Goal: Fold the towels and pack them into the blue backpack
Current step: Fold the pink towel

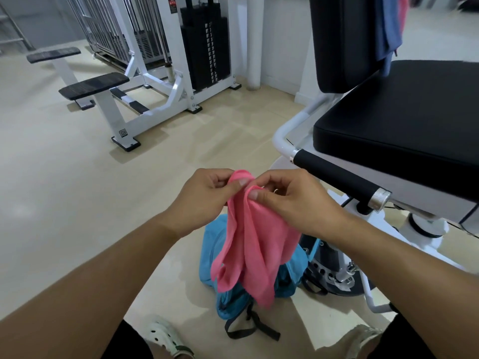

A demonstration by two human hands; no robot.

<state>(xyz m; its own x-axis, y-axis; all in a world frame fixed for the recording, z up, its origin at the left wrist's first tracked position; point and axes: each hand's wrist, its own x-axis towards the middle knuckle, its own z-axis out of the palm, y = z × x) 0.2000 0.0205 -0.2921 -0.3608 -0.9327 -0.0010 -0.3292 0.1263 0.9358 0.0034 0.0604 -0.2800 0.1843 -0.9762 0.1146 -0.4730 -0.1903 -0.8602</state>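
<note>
A pink towel [252,244] hangs in loose folds in front of me. My left hand [204,195] pinches its top edge on the left, and my right hand [293,200] pinches the top edge right beside it. Both hands nearly touch at the towel's upper rim. Below the towel, the blue backpack [215,252] lies on the floor, partly hidden by the cloth, with its black straps [248,327] trailing toward me. A blue towel [388,24] and a bit of pink cloth hang over the backrest of the machine at the upper right.
A gym machine with a black padded seat [404,117] and a black foam handle [337,177] stands close on the right. A white weight-stack machine [204,42] with black benches [94,85] fills the far left. Beige floor lies between. My white clogs [163,338] show at the bottom.
</note>
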